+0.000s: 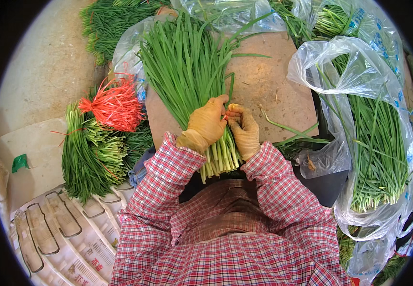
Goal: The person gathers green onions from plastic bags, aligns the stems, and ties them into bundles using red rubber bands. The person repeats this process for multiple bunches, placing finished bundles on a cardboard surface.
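A large bunch of garlic chives (pixel 187 68) lies on a brown board (pixel 260 78), pale cut stems towards me and green leaves pointing away. My left hand (pixel 206 123), in a yellowish glove, rests over the bunch near the stems and presses it. My right hand (pixel 243 130), gloved too, is at the bunch's right side with thumb and fingertips pinched together. A bit of red tie (pixel 225 117) shows between the fingertips of both hands. Most of that tie is hidden by the hands and leaves.
To the left, a bundle of red plastic ties (pixel 115 105) lies on tied chive bunches (pixel 81 153). White foam boxes with wire handles (pixel 63 228) stand at lower left. On the right, a clear plastic bag (pixel 339 71) holds chives (pixel 380 150). A loose leaf (pixel 288 128) crosses the board.
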`<state>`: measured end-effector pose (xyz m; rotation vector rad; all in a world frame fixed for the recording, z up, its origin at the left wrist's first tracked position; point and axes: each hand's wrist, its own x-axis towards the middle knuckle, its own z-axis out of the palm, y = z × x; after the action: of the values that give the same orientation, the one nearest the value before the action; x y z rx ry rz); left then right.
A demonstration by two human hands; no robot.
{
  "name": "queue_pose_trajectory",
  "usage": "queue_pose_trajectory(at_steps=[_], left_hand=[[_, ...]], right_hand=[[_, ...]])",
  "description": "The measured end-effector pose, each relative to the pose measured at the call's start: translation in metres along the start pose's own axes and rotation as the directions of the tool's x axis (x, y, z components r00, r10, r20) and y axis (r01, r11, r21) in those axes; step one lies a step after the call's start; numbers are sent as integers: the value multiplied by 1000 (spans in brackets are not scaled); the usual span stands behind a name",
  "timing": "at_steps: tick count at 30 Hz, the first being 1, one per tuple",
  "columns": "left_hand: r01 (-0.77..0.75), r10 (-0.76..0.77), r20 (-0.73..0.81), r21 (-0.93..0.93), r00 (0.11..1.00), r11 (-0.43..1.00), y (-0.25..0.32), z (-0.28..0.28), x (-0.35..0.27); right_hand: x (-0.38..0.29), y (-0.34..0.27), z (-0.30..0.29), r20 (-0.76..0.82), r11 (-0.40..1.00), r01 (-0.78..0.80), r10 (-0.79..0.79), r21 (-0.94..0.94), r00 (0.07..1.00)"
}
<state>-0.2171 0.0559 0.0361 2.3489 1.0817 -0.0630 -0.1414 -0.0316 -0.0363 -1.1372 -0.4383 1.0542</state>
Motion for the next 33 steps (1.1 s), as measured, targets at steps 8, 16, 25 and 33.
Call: queue_pose_trajectory(at_steps=[8,16,25,33], left_hand=[[41,-34,61,-115,998,992,1,-7,-1],[66,-65,64,-2,996,998,2,-4,3],[47,-45,21,-112,999,993,-1,-6,-4],[80,-78,24,-108,997,991,2,-5,-7]], right_hand=[[1,1,0,-23,999,-9,10,53,1000],[3,1,-3,11,987,-76,75,144,997],[7,3,-5,68,999,32,-31,-3,997],[7,1,-5,126,967,197,-178,-161,976]])
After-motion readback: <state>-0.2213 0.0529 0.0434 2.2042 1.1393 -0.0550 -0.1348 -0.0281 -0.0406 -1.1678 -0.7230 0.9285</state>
